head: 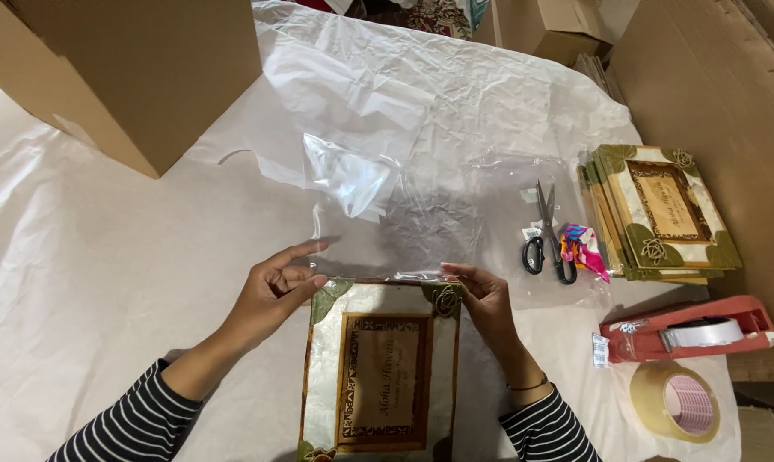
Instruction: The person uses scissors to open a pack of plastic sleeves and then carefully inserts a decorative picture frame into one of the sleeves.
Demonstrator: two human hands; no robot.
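A decorated picture frame (378,376) with green leaf corners and a brown centre plaque lies flat in front of me. A clear plastic bag (421,214) stretches away from its top edge. My left hand (275,291) pinches the bag's mouth at the frame's top left corner. My right hand (485,299) grips the bag's mouth at the top right corner. The frame's top edge sits at the opening of the bag.
A stack of matching frames (661,214) sits at the right. Black-handled scissors (548,244) and a small colourful item (584,248) lie beside it. A red tape dispenser (690,329) and a tape roll (676,400) are at lower right. Cardboard boxes (139,68) stand behind.
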